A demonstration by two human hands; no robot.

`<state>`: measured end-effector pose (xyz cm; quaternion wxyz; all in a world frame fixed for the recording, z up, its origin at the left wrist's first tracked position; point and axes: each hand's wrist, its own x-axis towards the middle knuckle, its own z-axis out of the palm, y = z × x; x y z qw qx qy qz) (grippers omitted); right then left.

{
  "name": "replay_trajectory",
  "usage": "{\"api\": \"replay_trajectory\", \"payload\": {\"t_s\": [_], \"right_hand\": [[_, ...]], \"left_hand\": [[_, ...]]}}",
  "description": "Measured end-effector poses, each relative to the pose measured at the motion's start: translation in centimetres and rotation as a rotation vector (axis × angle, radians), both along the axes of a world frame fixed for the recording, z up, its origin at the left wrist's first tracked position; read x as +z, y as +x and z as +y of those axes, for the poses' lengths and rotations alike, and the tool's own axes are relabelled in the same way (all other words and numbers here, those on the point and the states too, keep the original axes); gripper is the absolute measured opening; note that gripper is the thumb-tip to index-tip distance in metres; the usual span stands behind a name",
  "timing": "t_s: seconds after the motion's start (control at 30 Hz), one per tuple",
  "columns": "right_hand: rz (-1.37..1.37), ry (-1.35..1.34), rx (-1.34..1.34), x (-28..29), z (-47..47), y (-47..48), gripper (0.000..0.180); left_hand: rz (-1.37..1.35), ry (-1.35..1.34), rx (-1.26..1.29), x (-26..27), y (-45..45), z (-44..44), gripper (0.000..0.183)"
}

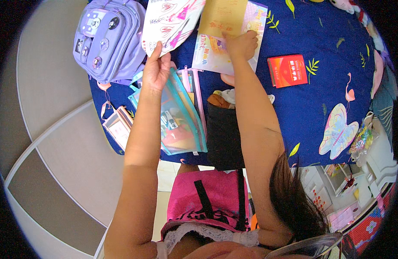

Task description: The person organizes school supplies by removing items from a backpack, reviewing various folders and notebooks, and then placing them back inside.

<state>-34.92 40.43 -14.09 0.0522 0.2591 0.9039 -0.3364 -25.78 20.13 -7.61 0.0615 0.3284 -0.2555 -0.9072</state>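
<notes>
My left hand (157, 72) grips the lower edge of a white sheet of paper (173, 22) with pink, red and black drawings, thumb on top. The sheet is raised in front of a purple backpack (109, 42). My right hand (242, 47) is at the lower right corner of a tan booklet (221, 17), its thumb on the cover and its fingers curled. Beneath that booklet lies a pastel picture book (207, 61) with printed writing. To the right of my right forearm sits a small red Xinhua dictionary (288, 70).
Between my forearms are a teal-edged mesh zip pouch (182, 123), a pink-edged pouch (199, 94) and a black fabric bag (223, 132). A small clear pouch (118, 126) lies left. A butterfly-shaped item (338, 132) and a clear plastic bag (364, 139) lie right on the dark blue patterned cloth (302, 113).
</notes>
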Motion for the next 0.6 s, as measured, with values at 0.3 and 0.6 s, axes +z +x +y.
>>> {"api": "replay_trajectory", "payload": {"t_s": [0.3,0.6], "right_hand": [[0.384,-0.405,0.019,-5.6,10.3,1.0,0.023],[0.183,-0.605,0.36,17.9,14.3,10.2,0.02]], "left_hand": [[0.062,0.132,0.055,-1.4,-1.9,1.8,0.028],[-0.054,-1.254,-0.568,3.4,7.3,5.7,0.087]]}}
